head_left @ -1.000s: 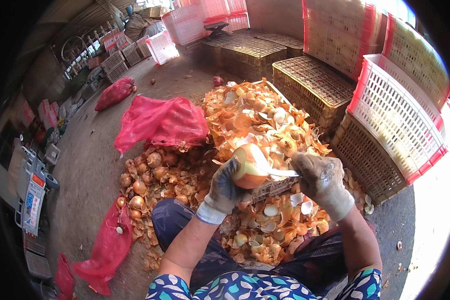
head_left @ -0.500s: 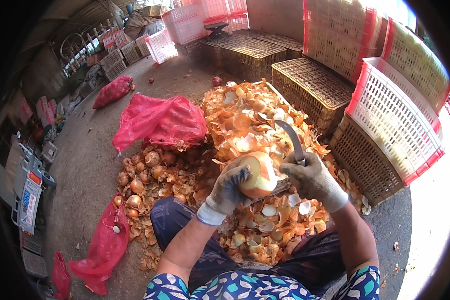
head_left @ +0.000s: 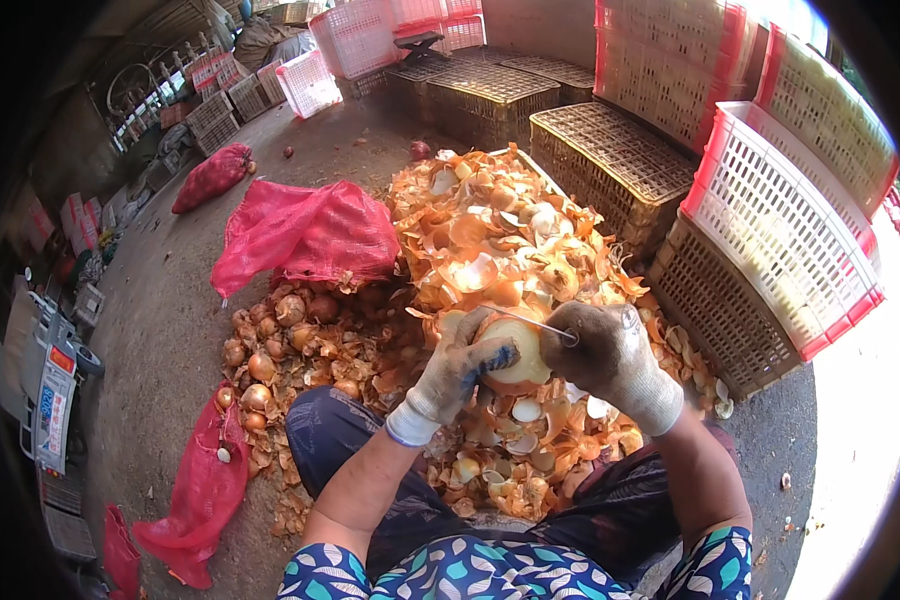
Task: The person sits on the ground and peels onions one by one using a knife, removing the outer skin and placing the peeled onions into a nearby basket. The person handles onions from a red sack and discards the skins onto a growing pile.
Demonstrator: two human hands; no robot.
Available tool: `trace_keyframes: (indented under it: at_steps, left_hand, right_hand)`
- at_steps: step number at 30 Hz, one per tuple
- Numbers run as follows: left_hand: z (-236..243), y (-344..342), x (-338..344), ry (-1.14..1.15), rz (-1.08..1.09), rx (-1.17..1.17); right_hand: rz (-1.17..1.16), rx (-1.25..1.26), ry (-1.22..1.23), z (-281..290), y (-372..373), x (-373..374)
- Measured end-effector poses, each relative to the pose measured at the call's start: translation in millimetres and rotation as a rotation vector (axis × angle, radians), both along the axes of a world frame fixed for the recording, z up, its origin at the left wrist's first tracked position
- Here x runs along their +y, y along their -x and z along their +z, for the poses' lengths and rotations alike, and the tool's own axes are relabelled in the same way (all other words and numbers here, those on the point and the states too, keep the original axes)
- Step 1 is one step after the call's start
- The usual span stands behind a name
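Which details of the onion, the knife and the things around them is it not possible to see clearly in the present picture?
All in the head view:
Onion: part of its left side, covered by the left hand.
Knife: its handle, mostly hidden by the right hand; its width, seen nearly edge-on.
Peelings: whatever lies under their top layer.
Vehicle: its outer edge, lost in the dark lens rim.

Over on the left, the small cargo vehicle [head_left: 67, 380] shows a blue licence plate [head_left: 46, 402] with pale characters, and there's red lettering on the white panel [head_left: 55, 430] beside it! Across the right glove [head_left: 607, 350], a small dark mark, too unclear to read.
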State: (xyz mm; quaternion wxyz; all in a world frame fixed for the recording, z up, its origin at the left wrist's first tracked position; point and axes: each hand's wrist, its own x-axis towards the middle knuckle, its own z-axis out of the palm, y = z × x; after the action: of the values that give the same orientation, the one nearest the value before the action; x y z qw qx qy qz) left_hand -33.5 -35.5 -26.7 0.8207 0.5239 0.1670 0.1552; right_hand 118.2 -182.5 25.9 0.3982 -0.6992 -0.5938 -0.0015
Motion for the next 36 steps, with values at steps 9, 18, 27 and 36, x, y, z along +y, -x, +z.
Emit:
trace_keyframes:
  at_steps: [9,18,27,36]
  left_hand:
    - [16.9,-6.1,-9.2,-0.228,-0.246,-0.056]
    - [21.6,-12.0,0.0,-0.307,-0.024,-0.047]
    - [2.8,-23.7,-28.7,0.14,0.201,-0.215]
    - [1.6,2.7,18.9,0.011,0.068,-0.243]
  right_hand:
    - [-0.407,-0.087,0.184,-7.9,-53.7,-2.0]
    - [0.118,1.068,0.197,-5.6,-11.8,-3.3]
    - [0.006,1.438,-0.045,-2.4,10.1,10.5]
    - [-0.008,-0.251,0.147,7.9,-30.2,-23.1]
